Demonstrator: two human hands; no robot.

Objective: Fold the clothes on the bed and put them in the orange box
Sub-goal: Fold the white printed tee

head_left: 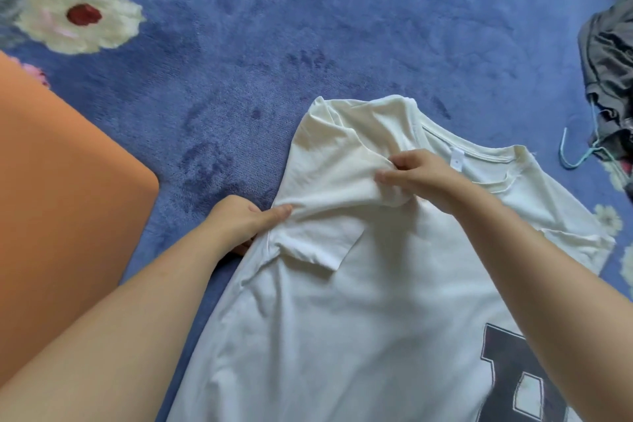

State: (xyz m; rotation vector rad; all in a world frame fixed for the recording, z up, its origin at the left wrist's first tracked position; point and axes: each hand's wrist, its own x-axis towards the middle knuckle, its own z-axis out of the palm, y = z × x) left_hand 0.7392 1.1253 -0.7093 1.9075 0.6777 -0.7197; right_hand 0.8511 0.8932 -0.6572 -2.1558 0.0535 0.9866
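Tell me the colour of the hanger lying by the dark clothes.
Light blue-teal hanger, beside the dark clothes; head view.

Both hands, left (pixel 239 216); right (pixel 424 178); fingers curled, pinching

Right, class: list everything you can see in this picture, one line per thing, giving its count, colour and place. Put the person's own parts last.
T-shirt: one, white with a dark printed letter, spread on the blanket, centre and lower right; its left sleeve is folded in over the chest.
Orange box: one, orange, left edge.
Blanket: one, blue plush with white and pink flowers, beneath everything.
Dark clothes: a heap, grey-black, right edge; number unclear.
Hanger: one, light blue, beside the dark heap.
Left hand: one, grips the shirt's left side edge.
Right hand: one, pinches the folded sleeve's fabric near the collar.
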